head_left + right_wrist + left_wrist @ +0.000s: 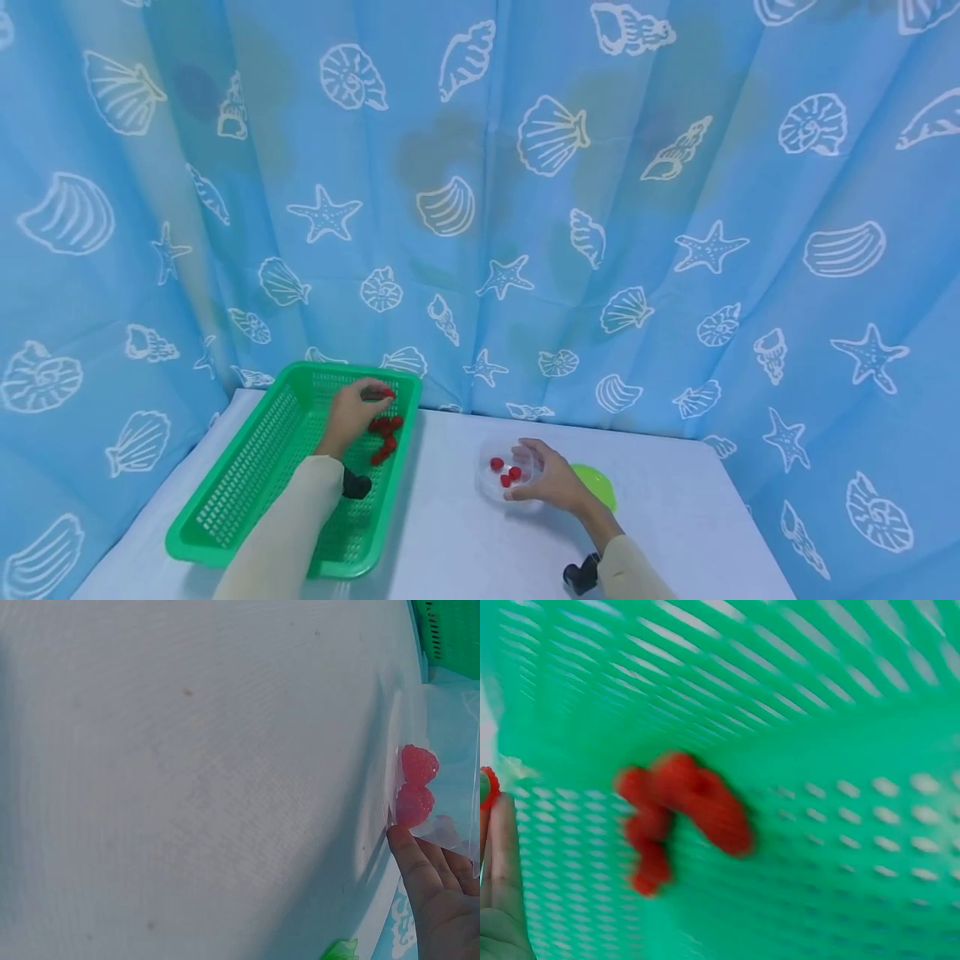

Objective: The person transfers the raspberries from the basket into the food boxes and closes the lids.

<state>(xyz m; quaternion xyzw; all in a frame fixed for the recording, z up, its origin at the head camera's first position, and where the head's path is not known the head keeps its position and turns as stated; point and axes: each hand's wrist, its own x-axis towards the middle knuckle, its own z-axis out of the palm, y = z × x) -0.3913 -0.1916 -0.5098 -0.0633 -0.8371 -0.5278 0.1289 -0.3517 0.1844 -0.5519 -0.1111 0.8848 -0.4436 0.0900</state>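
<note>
My left hand pinches a raspberry over the right side of a green plastic basket. Below it, several more raspberries lie clustered on the basket's floor, blurred in the left wrist view. On the white table, a clear plastic container has a few raspberries at its bottom. My right hand grips this container from its right side, thumb at the near wall and fingers round the far one.
A lime-green lid-like piece lies on the white table, just right of the right hand. Behind the table hangs a blue curtain with white shell and starfish prints. The basket's raised slotted walls surround the left hand.
</note>
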